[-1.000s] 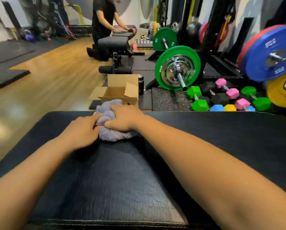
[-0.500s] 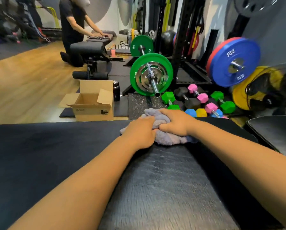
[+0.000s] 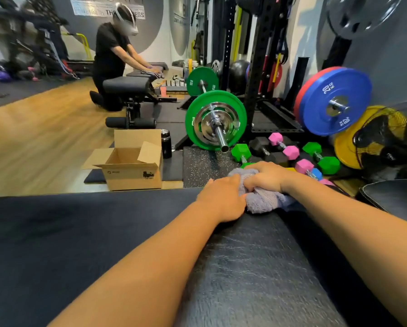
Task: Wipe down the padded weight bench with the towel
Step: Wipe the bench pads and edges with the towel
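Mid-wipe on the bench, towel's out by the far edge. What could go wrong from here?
1. The towel sits at the far edge of the bench; one more push outward may carry it, the left hand and the right hand off toward the dumbbells and barbell end beyond.
2. Gripped in a ball, the towel probably touches little of the bench, so strips may be missed.

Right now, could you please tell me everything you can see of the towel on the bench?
The towel is greyish-lilac terry cloth, bunched into a crumpled wad, not spread flat. It lies on the black padded bench near its far edge. The right hand grips it from above, curled into its folds; the left hand touches its left side. The hands hide much of it.
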{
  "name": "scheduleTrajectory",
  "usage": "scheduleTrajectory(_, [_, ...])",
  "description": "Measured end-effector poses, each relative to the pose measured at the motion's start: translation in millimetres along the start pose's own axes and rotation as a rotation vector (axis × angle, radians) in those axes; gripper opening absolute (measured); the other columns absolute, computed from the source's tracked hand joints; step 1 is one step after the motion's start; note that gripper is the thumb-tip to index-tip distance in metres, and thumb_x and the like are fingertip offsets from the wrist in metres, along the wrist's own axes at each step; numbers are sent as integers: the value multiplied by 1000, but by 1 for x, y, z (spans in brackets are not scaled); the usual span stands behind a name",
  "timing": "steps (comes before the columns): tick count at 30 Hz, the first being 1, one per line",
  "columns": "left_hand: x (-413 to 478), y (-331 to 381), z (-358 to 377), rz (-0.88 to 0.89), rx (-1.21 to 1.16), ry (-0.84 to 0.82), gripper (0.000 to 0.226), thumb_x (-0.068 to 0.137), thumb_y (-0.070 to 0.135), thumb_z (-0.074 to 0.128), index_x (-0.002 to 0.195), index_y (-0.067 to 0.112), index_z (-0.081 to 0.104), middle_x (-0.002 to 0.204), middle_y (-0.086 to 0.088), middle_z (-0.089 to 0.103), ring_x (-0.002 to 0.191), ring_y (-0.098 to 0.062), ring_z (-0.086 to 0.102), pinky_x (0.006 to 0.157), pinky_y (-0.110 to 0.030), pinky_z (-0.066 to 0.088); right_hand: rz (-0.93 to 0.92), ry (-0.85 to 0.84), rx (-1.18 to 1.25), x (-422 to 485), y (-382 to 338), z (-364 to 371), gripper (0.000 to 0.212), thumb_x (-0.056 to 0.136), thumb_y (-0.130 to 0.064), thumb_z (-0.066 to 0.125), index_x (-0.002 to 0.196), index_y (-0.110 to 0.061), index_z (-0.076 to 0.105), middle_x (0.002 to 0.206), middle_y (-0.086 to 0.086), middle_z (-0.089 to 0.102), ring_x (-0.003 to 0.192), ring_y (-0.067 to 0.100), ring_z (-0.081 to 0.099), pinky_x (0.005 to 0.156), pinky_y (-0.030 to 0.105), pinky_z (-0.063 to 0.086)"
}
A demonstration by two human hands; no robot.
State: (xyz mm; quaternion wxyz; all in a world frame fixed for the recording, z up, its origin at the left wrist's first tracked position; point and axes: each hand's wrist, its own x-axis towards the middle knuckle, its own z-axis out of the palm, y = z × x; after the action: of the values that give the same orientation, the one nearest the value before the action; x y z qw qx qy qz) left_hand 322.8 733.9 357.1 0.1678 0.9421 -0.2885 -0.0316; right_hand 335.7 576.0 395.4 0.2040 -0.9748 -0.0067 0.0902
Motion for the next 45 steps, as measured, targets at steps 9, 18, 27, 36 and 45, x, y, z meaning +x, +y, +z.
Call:
scheduleTrajectory(9, [-103, -136, -55, -248, 200, 48, 53, 94, 48, 31, 145, 37, 25, 143, 1, 48, 133, -25, 41, 107, -69, -13, -248, -51, -100, 15, -156, 71, 43, 57, -55, 47, 88, -27, 55, 107, 4, 64, 95, 27, 57, 76, 34, 43])
scheduleTrajectory(18, [-250, -231, -107, -516, 263, 61, 48, 96, 53, 23, 138, 36, 41, 130, -1, 61, 125, -24, 51, 111, -63, -11, -458, -97, -206, -3, -300, 142, 82, 62, -66, 40, 135, -28, 47, 137, 5, 55, 122, 30, 51, 87, 38, 43])
scheduleTrajectory(27, [-351, -266, -106, -663, 208, 265, 41, 99, 44, 32, 139, 39, 38, 140, 5, 53, 132, -18, 45, 114, -58, -4, -665, -203, -345, -21, -400, 180, 77, 77, -63, 41, 139, -19, 47, 138, 12, 54, 122, 30, 50, 92, 37, 39])
scheduleTrajectory(36, [-409, -271, -105, -801, 249, 295, 35, 97, 45, 36, 120, 28, 55, 117, -4, 67, 116, -24, 56, 117, -52, 3, -804, -168, -291, -55, -433, 205, 65, 89, -46, 54, 146, -19, 40, 141, 13, 51, 125, 31, 49, 87, 34, 41])
scheduleTrajectory(45, [-480, -277, -115, -572, 124, 350, 28, 95, 32, 47, 118, 25, 61, 112, -8, 68, 106, -31, 58, 99, -39, 36, -781, -150, -354, -120, -467, 224, 70, 86, -50, 57, 146, -19, 38, 144, 14, 49, 130, 32, 45, 99, 38, 41])
